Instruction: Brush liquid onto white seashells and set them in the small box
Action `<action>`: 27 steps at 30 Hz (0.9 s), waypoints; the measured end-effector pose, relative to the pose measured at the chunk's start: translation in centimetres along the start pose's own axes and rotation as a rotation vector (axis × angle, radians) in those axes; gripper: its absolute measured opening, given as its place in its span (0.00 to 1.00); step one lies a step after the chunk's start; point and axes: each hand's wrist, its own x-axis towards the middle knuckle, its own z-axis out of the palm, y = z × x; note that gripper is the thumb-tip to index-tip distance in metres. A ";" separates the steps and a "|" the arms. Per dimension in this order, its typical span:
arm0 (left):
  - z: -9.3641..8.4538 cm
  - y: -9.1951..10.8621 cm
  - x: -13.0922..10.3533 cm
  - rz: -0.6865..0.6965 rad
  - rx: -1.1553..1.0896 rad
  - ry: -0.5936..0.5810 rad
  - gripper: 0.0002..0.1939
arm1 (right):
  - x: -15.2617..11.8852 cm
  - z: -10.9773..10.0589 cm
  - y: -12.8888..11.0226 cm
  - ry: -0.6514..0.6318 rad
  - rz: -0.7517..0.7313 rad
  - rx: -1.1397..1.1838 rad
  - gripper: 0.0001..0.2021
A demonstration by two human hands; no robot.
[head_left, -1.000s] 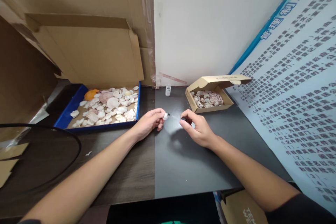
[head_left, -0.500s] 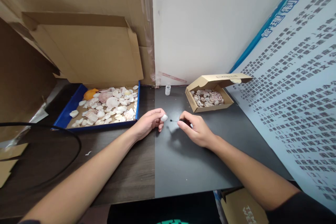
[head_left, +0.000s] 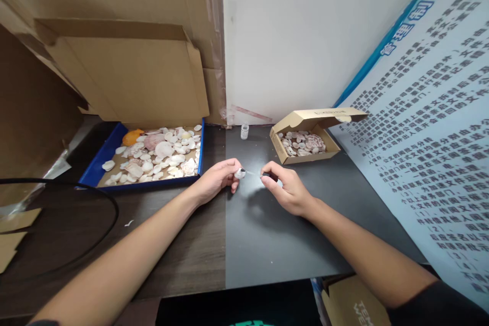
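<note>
Between the thumb and fingers of my left hand is a small white shell. My right hand grips the black handle of a thin applicator. Its clear stem points left, and its dark tip touches or nearly touches the shell. A small clear bottle with a white label stands upright behind the hands, its top uncapped. At the left, a blue-edged box lies open, holding many white shells and an orange one.
At the right back, a small open cardboard box holds more shells. A white panel rises behind the table. A black cable curves over the left side. A printed poster leans along the right.
The applicator has moved left and slightly up, so its dark tip is now at the shell. My right fingers have shifted a little on the handle. My left hand is nearly still.
</note>
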 end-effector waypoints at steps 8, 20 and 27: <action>0.0 0.0 0.0 0.007 -0.017 -0.013 0.14 | 0.0 0.0 0.1 0.009 -0.012 0.017 0.11; 0.2 0.2 -0.1 0.003 -0.015 -0.002 0.14 | 0.1 0.0 -0.1 0.016 0.008 0.008 0.11; 0.2 0.0 0.0 0.007 0.043 0.048 0.12 | 0.0 0.1 -0.1 0.018 -0.008 0.023 0.12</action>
